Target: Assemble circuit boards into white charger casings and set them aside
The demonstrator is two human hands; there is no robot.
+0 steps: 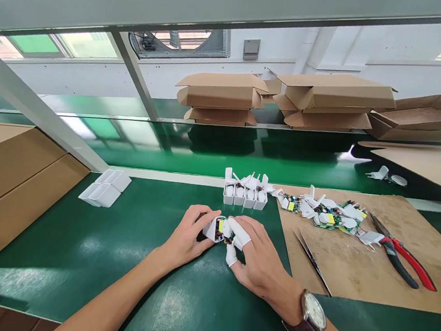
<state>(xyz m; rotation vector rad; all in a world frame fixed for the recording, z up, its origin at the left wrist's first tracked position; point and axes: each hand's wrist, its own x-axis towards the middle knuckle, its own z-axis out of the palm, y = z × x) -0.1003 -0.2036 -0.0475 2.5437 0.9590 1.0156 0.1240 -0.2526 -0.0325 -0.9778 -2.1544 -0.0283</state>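
Between thumb and fingers, my left hand (187, 236) grips a small white plastic housing (210, 230). My right hand (264, 253), with white covers on its thumb and a finger, pinches a circuit board (220, 226) at the housing's open end. The board carries a yellow part and small wires; how deep it sits in the housing I cannot tell. Just beyond my hands stands a row of white housings (238, 198) with boards and white pieces sticking out of their tops. A brown leather-strap watch (313, 311) is on my right wrist.
On a brown cardboard sheet (355, 267) at the right lie piled circuit boards (330, 218), tweezers (313, 262) and red-black pliers (404, 256). White housings (105, 188) stand left. Cardboard boxes (223, 95) line the back; a large carton (19, 188) is at far left.
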